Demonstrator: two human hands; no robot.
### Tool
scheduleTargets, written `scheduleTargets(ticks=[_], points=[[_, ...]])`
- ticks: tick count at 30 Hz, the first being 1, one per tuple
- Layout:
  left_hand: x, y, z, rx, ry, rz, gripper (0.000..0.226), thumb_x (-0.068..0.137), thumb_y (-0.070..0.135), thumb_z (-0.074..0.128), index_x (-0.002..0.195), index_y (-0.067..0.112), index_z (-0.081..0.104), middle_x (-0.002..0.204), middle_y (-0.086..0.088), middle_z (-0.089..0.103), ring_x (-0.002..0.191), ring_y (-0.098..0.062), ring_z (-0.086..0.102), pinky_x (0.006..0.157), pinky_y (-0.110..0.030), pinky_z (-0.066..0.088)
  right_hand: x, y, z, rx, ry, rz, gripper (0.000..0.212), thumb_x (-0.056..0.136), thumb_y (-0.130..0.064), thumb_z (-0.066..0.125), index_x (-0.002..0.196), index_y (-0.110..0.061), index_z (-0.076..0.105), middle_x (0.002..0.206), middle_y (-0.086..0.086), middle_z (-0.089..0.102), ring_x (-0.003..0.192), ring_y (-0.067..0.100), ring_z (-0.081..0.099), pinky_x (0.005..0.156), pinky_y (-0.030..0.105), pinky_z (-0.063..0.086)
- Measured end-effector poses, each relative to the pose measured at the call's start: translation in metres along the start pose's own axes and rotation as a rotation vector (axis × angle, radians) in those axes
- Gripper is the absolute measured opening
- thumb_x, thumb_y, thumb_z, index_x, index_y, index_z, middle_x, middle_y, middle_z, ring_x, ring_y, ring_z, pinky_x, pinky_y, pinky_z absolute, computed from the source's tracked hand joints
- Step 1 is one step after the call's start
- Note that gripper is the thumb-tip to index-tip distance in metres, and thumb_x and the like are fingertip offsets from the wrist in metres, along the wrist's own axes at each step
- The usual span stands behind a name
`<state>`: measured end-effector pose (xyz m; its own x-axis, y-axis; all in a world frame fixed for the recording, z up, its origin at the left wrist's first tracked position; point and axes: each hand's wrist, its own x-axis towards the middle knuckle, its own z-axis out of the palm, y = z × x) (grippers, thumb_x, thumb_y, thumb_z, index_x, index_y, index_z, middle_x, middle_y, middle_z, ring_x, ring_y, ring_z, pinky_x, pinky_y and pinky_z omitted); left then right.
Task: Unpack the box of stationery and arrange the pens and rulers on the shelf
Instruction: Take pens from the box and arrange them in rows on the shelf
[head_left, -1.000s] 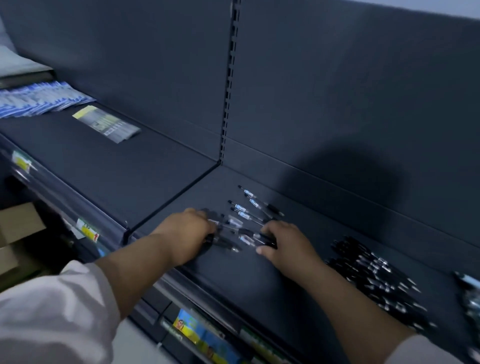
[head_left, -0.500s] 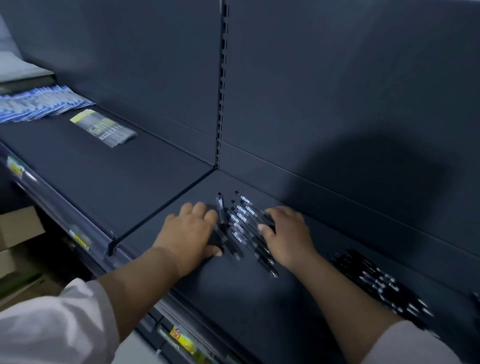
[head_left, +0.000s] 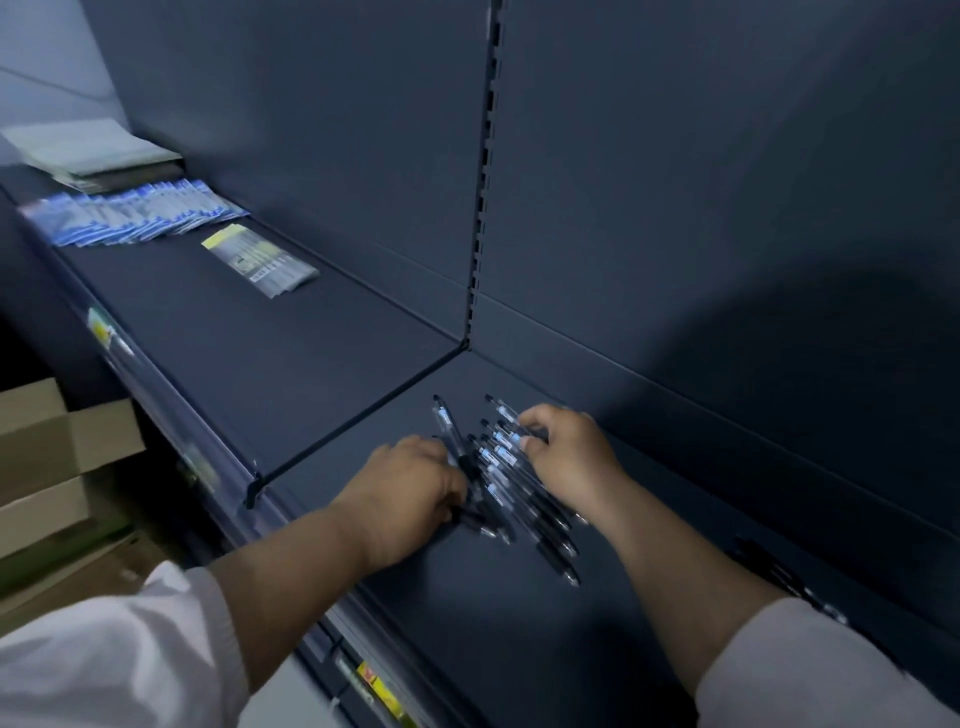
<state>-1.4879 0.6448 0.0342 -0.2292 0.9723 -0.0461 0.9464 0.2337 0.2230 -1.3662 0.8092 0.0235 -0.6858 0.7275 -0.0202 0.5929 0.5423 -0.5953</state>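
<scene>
1. Since half a second ago, the two hands have been brought closer together, and the loose pens (head_left: 500, 470) have been pushed into a tighter bunch between them.
2. The pens, clear-barrelled with black ends, are seen lying flat on the dark shelf (head_left: 322, 374) just right of centre frame. One pen is angled along the bunch's left edge.
3. The left hand (head_left: 410, 486) is set against the bunch's left side with its fingers bent downward. The fingertips are hidden, so it cannot be told whether its grip is closed on any pen.
4. The right hand (head_left: 569, 457) is laid over the bunch's upper right. Its grip is closed on several pens, with fingers curled over them and the thumb pressed on top.
5. A second pile of pens (head_left: 774, 569) is glimpsed at lower right, partly hidden by the right sleeve (head_left: 810, 670).
6. At upper left, blue packets (head_left: 135, 218) are fanned in a row on the shelf, with a yellow-and-grey packet (head_left: 260, 260) near them.
7. Cardboard boxes (head_left: 52, 457) are seen at the left edge, below the shelf.
</scene>
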Motion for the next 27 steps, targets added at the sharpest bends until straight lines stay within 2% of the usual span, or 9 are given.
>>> scheduleTargets(ticks=[4,8,11,14,17,20,22,25,27], points=[[-0.003,-0.003,-0.003,0.090,0.080,-0.072,0.030,0.086,0.037,0.059,0.115,0.030,0.056,0.114,0.003,0.048,0.111,-0.020,0.044,0.092,-0.031,0.037,0.011,-0.022,0.002,-0.028,0.019,-0.085,0.014,0.087,-0.027,0.067,0.098,-0.018,0.069,0.096,-0.002,0.066,0.096,0.017,0.061,0.084,0.030,0.052],[-0.007,-0.019,-0.002,-0.009,0.086,-0.223,0.035,0.084,0.042,0.063,0.109,0.023,0.051,0.111,0.001,0.046,0.106,-0.021,0.050,0.089,-0.033,0.044,0.025,-0.048,0.011,-0.225,-0.037,-0.129,0.021,0.088,-0.040,0.063,0.088,-0.019,0.066,0.090,-0.003,0.068,0.092,0.019,0.061,0.072,0.026,0.047],[-0.009,-0.025,0.001,-0.071,0.069,-0.238,0.034,0.085,0.041,0.063,0.110,0.021,0.052,0.108,0.001,0.049,0.103,-0.020,0.051,0.089,-0.033,0.045,0.038,-0.064,0.023,-0.404,-0.088,-0.110,0.032,0.087,-0.050,0.059,0.098,-0.020,0.065,0.103,0.000,0.067,0.106,0.025,0.056,0.083,0.032,0.044],[-0.010,-0.027,0.003,-0.088,0.072,-0.184,0.031,0.086,0.038,0.061,0.110,0.021,0.053,0.111,0.001,0.053,0.106,-0.020,0.050,0.090,-0.034,0.045,0.046,-0.077,0.036,-0.485,-0.112,-0.096,0.032,0.086,-0.046,0.060,0.101,-0.019,0.064,0.110,0.003,0.065,0.112,0.028,0.053,0.089,0.035,0.041],[-0.011,-0.031,0.004,-0.113,0.069,-0.143,0.030,0.086,0.038,0.061,0.111,0.022,0.054,0.113,0.002,0.055,0.108,-0.018,0.050,0.090,-0.034,0.044,0.047,-0.087,0.042,-0.464,-0.143,-0.071,0.022,0.085,-0.039,0.058,0.092,-0.019,0.063,0.099,0.002,0.067,0.102,0.028,0.058,0.081,0.034,0.040],[-0.013,-0.041,0.003,-0.127,0.080,-0.132,0.028,0.085,0.039,0.062,0.106,0.022,0.054,0.109,0.003,0.055,0.106,-0.018,0.052,0.088,-0.032,0.045,0.043,-0.094,0.027,-0.300,-0.159,0.003,0.017,0.080,-0.035,0.061,0.076,-0.018,0.057,0.083,0.002,0.068,0.086,0.026,0.064,0.080,0.034,0.049],[-0.016,-0.048,-0.001,-0.132,0.092,-0.123,0.029,0.086,0.038,0.062,0.108,0.022,0.054,0.109,0.003,0.054,0.107,-0.018,0.051,0.088,-0.030,0.044,0.037,-0.097,0.012,-0.222,-0.156,0.034,0.016,0.077,-0.030,0.064,0.074,-0.015,0.057,0.077,0.003,0.066,0.080,0.025,0.064,0.077,0.035,0.052],[-0.021,-0.057,-0.014,-0.126,0.114,-0.110,0.035,0.089,0.037,0.059,0.120,0.022,0.052,0.116,0.001,0.052,0.111,-0.018,0.048,0.087,-0.027,0.041,0.022,-0.095,0.002,-0.350,-0.222,0.060,0.017,0.075,-0.023,0.059,0.066,-0.011,0.052,0.067,0.005,0.057,0.064,0.022,0.053,0.064,0.030,0.047],[-0.025,-0.063,-0.022,-0.108,0.140,-0.103,0.039,0.090,0.039,0.058,0.124,0.022,0.050,0.116,0.000,0.051,0.112,-0.020,0.048,0.088,-0.028,0.041,0.010,-0.093,0.004,-0.415,-0.280,0.130,0.019,0.076,-0.025,0.058,0.064,-0.014,0.048,0.066,0.003,0.054,0.063,0.019,0.053,0.064,0.026,0.042]])
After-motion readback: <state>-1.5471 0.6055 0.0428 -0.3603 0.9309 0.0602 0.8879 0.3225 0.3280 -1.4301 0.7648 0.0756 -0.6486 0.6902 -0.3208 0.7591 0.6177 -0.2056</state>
